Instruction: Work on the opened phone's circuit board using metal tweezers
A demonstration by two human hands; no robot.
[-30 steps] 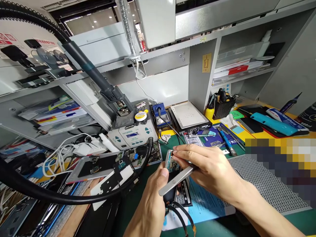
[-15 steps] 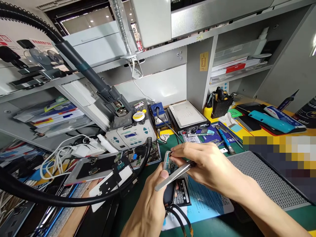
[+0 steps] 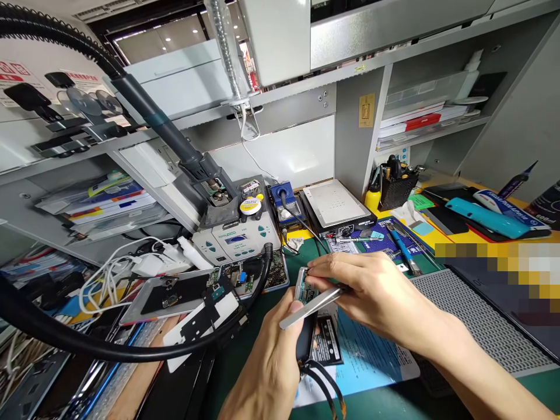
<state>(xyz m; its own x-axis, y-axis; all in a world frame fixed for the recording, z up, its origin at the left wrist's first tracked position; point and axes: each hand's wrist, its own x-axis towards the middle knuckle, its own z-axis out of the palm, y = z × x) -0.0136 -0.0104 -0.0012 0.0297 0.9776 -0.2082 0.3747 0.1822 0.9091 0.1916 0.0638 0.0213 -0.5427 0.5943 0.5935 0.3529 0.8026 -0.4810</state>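
Repair workshop with circuit boards point(image 3: 278, 270)

Tweezers point(image 3: 308, 309) silver; circuit board point(image 3: 308, 290) green-teal, device frame point(image 3: 300, 284) silver, casing point(image 3: 305, 349) black; ribbon cables point(image 3: 326, 382) black, copper-brown at ends; battery point(image 3: 328, 341) black with white print; sheet point(image 3: 376, 356) light blue and white; bench mat point(image 3: 538, 388) dark green; perforated mat point(image 3: 455, 312) grey, repeating dark hole pattern; tabletop point(image 3: 438, 234) yellow; long tool point(image 3: 487, 219) turquoise; brush handle point(image 3: 401, 242) blue; squeeze bottle point(image 3: 373, 199) yellow; iron stand point(image 3: 280, 191) blue; station point(image 3: 225, 242) pale grey, teal buttons; jar lid point(image 3: 251, 206) white and yellow; hose point(image 3: 131, 353) black.
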